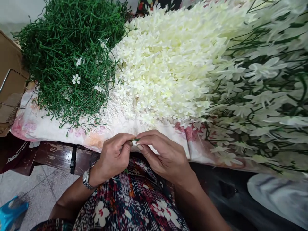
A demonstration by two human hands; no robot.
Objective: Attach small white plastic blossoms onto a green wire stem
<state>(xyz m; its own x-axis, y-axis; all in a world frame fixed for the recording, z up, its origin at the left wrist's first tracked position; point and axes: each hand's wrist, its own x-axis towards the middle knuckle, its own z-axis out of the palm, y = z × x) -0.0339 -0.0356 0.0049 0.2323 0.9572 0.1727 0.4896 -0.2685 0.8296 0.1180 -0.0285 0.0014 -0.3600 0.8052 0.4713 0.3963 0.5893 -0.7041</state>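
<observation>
My left hand (113, 157) and my right hand (163, 154) meet in front of me, just above my lap. Both pinch together at a thin green stem (135, 140) with a small white flower piece (134, 143) between the fingertips. A silver watch (86, 179) sits on my left wrist. Just beyond the hands lies a big heap of loose cream-white plastic flowers (168, 67). A tangled pile of bare green stems (69, 57) lies at the left, with a few white flowers stuck in it.
A floral cloth (48, 126) covers the dark wooden table edge (57, 155). Finished stems with white flowers (264, 93) are piled at the right. A cardboard box (9, 73) stands at the far left. A blue object (11, 213) lies on the tiled floor.
</observation>
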